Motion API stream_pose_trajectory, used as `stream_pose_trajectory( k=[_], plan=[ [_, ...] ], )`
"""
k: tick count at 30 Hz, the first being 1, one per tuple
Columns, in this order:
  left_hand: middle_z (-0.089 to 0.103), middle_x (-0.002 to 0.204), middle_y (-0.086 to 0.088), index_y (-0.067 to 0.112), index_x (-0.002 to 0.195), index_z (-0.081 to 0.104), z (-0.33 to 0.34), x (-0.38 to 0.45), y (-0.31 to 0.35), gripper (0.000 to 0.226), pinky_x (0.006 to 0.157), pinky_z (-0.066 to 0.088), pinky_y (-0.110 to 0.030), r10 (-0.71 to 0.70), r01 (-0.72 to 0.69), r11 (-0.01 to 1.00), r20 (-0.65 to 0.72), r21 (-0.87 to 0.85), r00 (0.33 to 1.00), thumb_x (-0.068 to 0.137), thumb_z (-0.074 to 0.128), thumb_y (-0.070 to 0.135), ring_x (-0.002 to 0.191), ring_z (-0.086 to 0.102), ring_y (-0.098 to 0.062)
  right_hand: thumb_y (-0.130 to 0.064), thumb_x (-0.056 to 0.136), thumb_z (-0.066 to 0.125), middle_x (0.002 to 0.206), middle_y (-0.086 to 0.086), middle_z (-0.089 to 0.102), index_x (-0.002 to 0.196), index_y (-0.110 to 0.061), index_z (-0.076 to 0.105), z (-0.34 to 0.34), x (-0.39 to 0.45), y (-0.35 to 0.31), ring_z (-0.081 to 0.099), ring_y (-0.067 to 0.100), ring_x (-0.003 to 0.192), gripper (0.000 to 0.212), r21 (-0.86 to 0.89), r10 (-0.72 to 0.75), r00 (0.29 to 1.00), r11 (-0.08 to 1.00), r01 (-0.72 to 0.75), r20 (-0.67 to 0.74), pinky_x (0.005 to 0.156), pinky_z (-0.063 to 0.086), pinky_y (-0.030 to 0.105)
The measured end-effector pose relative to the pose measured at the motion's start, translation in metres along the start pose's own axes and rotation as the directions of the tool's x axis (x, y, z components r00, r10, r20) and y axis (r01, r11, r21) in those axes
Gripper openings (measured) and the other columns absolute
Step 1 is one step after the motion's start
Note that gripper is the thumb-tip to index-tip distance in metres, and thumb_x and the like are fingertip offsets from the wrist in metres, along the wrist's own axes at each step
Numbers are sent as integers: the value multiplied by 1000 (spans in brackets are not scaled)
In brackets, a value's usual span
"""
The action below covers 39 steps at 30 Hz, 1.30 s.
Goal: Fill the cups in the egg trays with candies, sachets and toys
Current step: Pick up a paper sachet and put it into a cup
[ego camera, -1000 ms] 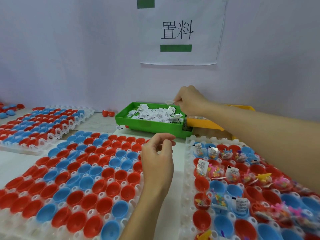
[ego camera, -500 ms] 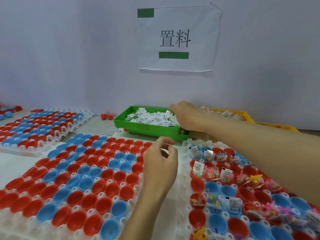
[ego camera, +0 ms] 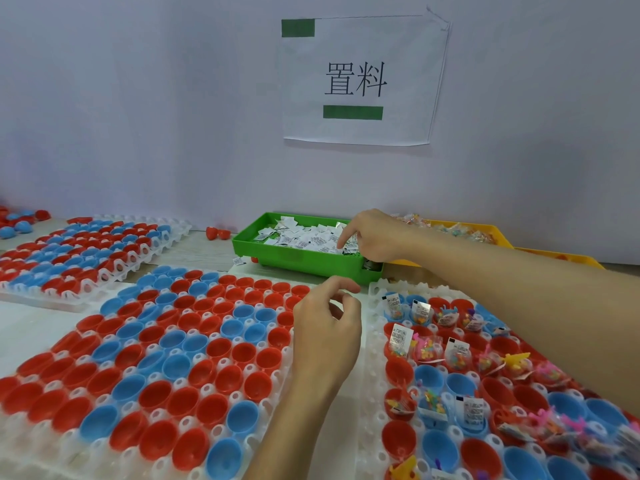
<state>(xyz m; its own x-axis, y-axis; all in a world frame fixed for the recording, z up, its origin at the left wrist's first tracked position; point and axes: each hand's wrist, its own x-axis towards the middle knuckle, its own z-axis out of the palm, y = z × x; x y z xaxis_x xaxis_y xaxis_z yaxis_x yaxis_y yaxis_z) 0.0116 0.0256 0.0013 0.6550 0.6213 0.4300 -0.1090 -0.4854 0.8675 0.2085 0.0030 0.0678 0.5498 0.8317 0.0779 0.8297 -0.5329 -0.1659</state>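
Observation:
My right hand (ego camera: pixel 375 237) reaches over the green tray (ego camera: pixel 298 262), fingertips down in the pile of white sachets (ego camera: pixel 304 237); whether it pinches one is hidden. My left hand (ego camera: pixel 329 327) hovers between two egg trays, fingers loosely curled, thumb near forefinger, nothing visible in it. The egg tray on the left (ego camera: pixel 298 403) holds empty red and blue cups. In the egg tray on the right (ego camera: pixel 375 344), several cups hold sachets, candies and small toys, while others are bare.
A yellow tray (ego camera: pixel 502 235) of candy packets stands behind my right forearm. A third egg tray (ego camera: pixel 180 233) of cups lies far left, with two loose red cups (ego camera: pixel 218 233) and one stray sachet (ego camera: pixel 237 261) near the green tray. A paper sign (ego camera: pixel 360 81) hangs on the wall.
My right hand has dropped from the green tray's back right corner leftward into the sachet pile. The left hand has hardly moved.

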Motion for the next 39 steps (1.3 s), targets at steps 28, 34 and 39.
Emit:
stream_pose_trajectory(
  k=[28,34,39],
  plan=[
    [70,70,-9,3,84,70,-8,-7,25,11,57,54,-24,-54,138,896,204,-423,978,85,73,13,56,62,-15,-12,91,69,80,2,77,102,-11,72,-13,-164,-38,73,15,68,11,677,87,963,727,115,-256,68,61,27],
    [71,72,-11,1,85,71,-18,-17,44,14,61,56,-26,3,100,973,442,-209,897,87,72,15,61,63,-16,-16,91,70,75,-2,77,89,-17,78,-14,-199,-29,72,15,66,8,671,146,966,741,37,-214,61,56,17],
    [73,88,13,29,93,74,-53,-46,29,16,76,57,-29,12,-74,995,650,69,760,83,72,42,83,67,-8,-17,89,74,78,-8,77,88,-18,78,-13,-216,-22,73,11,67,4,583,107,991,812,-43,-76,67,59,20]
  ],
)
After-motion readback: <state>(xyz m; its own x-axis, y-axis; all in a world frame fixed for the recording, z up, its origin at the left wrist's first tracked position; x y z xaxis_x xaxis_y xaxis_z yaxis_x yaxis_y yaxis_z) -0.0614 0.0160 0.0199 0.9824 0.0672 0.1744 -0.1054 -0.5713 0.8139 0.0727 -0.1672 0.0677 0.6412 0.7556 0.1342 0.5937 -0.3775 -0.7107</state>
